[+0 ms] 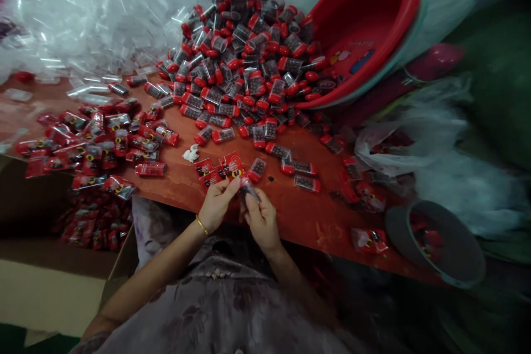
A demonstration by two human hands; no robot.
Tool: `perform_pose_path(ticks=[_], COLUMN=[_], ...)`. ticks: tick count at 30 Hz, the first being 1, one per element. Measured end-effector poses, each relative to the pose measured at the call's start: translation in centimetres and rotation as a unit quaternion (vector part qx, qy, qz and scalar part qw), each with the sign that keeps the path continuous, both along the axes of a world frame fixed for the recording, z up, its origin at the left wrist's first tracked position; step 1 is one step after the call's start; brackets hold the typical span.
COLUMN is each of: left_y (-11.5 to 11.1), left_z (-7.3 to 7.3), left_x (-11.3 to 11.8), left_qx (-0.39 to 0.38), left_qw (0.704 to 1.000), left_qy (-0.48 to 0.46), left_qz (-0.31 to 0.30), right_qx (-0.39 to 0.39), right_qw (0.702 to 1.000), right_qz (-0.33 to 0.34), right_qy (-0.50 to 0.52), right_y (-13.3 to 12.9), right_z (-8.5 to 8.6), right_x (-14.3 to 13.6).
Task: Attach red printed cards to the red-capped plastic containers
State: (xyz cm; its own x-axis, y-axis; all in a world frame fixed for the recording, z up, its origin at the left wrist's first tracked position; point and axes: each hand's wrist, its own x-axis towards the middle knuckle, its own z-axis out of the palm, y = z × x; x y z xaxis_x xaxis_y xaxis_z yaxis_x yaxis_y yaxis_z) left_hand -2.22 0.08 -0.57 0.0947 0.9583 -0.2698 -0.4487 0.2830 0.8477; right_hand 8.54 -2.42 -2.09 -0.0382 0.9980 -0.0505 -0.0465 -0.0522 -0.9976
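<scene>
Close to the table's front edge, both hands meet on one small clear tube with a red end (247, 186). My left hand (219, 200), with a gold bracelet at the wrist, pinches its upper red end between thumb and fingers. Lower down, the fingers of my right hand (261, 220) close round the clear part. Whether a wrapper covers the tube is hard to make out. Just beyond my left hand lie several printed red cards (211, 171). A red-capped tube of dark beads (256, 169) rests beside them, and a crumpled white scrap (191, 153) sits further left.
A big heap of red-capped tubes (244, 66) spills from a tilted red basin (398, 5). Wrapped red packets (95, 144) pile at the left, above an open box (53, 265). Clear plastic sleeves (103, 11) lie behind. A grey bowl (460, 249) stands at right.
</scene>
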Motion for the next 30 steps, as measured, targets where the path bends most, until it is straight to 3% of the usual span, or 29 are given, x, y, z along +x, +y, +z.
perform_pose_path(ticks=[4,10,14,20,26,30], left_y=[-0.3,0.7,0.8,0.0,0.2,0.5], left_z=[-0.3,0.7,1.4,1.4,0.5,0.2], left_x=[0.0,-0.4,-0.1,0.3,0.0,-0.3], left_qx=[-0.01,-0.048,-0.036,-0.04,0.021,0.061], left_qw=[0.999,0.997,0.999,0.996,0.999,0.99], left_qy=[0.003,-0.016,0.002,0.025,0.024,0.107], left_qz=[-0.04,0.065,0.026,-0.077,-0.019,-0.071], right_qx=[-0.009,0.064,0.061,-0.01,0.033,0.056], right_qw=[1.0,0.991,0.992,1.0,0.998,0.996], right_qz=[-0.014,0.033,0.014,0.025,0.033,0.012], right_qy=[-0.02,-0.112,-0.112,-0.004,-0.044,-0.067], right_y=[0.5,0.6,0.1,0.1,0.4,0.1], right_z=[0.1,0.1,-0.1,-0.3,-0.9,-1.8], right_x=[-0.2,0.4,0.3,-0.3,0.8,1.3])
